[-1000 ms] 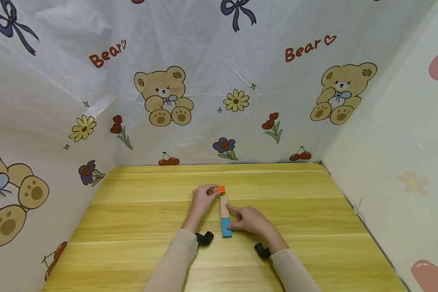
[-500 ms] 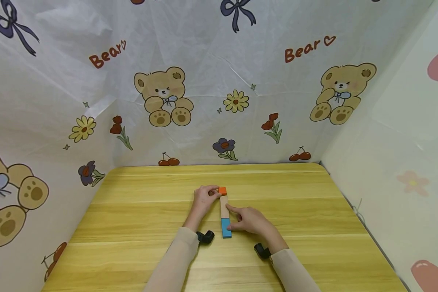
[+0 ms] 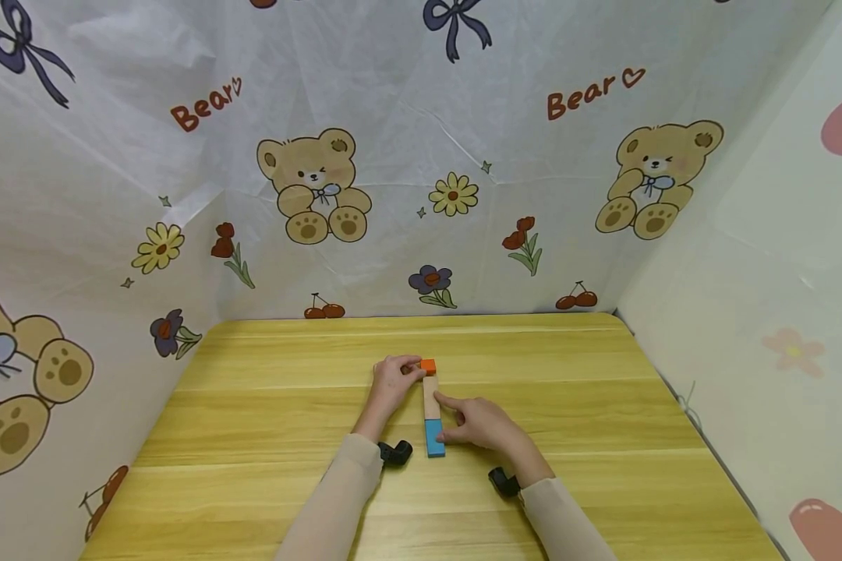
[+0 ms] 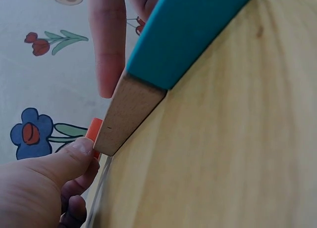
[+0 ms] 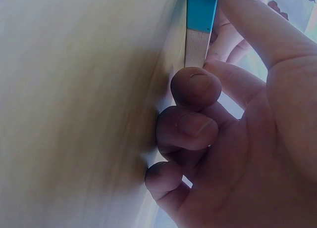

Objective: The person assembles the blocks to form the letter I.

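My left hand (image 3: pixel 391 382) pinches a small orange block (image 3: pixel 428 367) between thumb and fingers, at the far end of a row of blocks. A plain wooden block (image 3: pixel 431 397) lies in the middle, and a blue block (image 3: pixel 434 439) meets its near end. In the left wrist view the orange block (image 4: pixel 93 130) sits right at the end of the wooden block (image 4: pixel 131 112). From the right, my right hand (image 3: pixel 486 423) rests its index fingertip on the wooden block and its thumb on the blue one. Its other fingers are bent against the tabletop in the right wrist view.
The blocks lie on a wood-grain table (image 3: pixel 267 405). Behind it hangs a white sheet (image 3: pixel 393 101) printed with bears and flowers, and another pale printed wall (image 3: pixel 765 296) stands on the right. A dark wrist camera (image 3: pixel 396 455) is on the left wrist, another (image 3: pixel 504 483) on the right.
Over the first half second, my left hand shifted the orange block slightly right and nearer, lining it up with the row. My right hand and the other two blocks stayed put.
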`<action>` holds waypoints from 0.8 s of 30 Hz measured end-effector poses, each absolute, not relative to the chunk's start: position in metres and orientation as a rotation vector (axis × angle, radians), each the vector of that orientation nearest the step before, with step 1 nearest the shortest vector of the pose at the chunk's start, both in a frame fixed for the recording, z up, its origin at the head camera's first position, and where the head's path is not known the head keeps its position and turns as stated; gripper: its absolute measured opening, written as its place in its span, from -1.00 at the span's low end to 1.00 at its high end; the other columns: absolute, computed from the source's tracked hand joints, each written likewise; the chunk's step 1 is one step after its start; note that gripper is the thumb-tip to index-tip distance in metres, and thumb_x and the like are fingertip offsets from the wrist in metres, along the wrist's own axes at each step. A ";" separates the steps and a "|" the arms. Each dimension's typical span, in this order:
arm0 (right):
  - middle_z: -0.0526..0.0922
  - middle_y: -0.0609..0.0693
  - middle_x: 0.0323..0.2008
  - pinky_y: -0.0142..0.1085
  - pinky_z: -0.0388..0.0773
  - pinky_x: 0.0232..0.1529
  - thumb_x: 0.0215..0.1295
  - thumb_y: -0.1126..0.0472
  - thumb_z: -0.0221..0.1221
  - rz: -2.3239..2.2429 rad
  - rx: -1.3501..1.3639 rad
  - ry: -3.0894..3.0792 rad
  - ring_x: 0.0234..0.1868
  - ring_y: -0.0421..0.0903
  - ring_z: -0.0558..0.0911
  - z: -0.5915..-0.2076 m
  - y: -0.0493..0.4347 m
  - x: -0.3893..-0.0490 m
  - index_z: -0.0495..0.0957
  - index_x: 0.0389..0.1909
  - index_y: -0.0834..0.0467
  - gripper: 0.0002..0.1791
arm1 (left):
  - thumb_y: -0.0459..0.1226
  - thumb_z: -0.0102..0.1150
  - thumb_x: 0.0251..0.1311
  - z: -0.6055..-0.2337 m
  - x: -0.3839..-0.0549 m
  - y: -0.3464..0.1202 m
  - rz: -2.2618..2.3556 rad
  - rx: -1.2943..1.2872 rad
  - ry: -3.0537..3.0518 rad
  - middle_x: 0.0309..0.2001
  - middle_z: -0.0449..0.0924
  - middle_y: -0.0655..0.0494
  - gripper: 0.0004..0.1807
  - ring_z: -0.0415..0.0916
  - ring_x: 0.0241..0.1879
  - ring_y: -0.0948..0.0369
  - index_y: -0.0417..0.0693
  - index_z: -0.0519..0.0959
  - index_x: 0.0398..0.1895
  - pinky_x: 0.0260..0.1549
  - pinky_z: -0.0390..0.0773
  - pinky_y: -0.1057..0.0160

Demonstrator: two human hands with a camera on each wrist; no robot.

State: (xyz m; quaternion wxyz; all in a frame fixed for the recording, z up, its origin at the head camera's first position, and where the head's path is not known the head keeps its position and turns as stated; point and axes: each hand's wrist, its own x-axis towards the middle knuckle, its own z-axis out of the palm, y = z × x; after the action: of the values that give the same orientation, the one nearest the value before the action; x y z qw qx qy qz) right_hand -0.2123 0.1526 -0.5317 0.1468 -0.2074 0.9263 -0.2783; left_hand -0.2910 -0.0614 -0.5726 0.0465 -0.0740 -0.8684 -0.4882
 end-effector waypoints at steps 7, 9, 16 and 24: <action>0.31 -0.18 -0.63 -0.35 0.12 -0.49 0.27 -0.21 0.45 -0.788 -0.591 2.674 -0.59 -0.22 0.21 -0.532 0.152 -0.212 0.37 0.60 -0.09 -0.09 | -0.19 0.43 0.35 -0.573 -0.293 -0.061 -1.440 -0.231 -2.678 -0.26 0.82 0.10 -0.71 0.67 -0.14 0.06 -0.09 0.81 0.06 0.31 0.30 -0.16; 0.31 -0.18 -0.62 -0.35 0.12 -0.49 0.27 -0.22 0.45 -0.785 -0.591 2.676 -0.59 -0.22 0.21 -0.532 0.153 -0.213 0.37 0.60 -0.09 -0.09 | -0.19 0.43 0.36 -0.573 -0.294 -0.060 -1.426 -0.234 -2.686 -0.26 0.83 0.10 -0.71 0.69 -0.14 0.05 -0.08 0.81 0.06 0.26 0.30 -0.13; 0.31 -0.18 -0.63 -0.34 0.12 -0.49 0.26 -0.22 0.45 -0.783 -0.586 2.676 -0.59 -0.22 0.20 -0.532 0.153 -0.213 0.36 0.60 -0.10 -0.08 | -0.18 0.41 0.37 -0.574 -0.294 -0.060 -1.385 -0.244 -2.698 -0.25 0.83 0.11 -0.71 0.68 -0.10 0.03 -0.08 0.81 0.07 0.20 0.30 -0.07; 0.31 -0.17 -0.62 -0.34 0.12 -0.49 0.26 -0.20 0.46 -0.801 -0.576 2.667 -0.58 -0.21 0.21 -0.531 0.153 -0.212 0.36 0.60 -0.09 -0.08 | -0.17 0.41 0.37 -0.574 -0.294 -0.058 -1.312 -0.245 -2.715 -0.25 0.83 0.11 -0.71 0.68 -0.10 0.04 -0.07 0.81 0.07 0.01 0.23 0.09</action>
State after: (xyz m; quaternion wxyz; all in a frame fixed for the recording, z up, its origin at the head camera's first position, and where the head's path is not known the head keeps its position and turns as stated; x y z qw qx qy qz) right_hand -0.2118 0.1525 -0.5308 0.1486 -0.2004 0.9275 -0.2784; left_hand -0.2940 -0.0584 -0.5742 0.0583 -0.0810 -0.8959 -0.4328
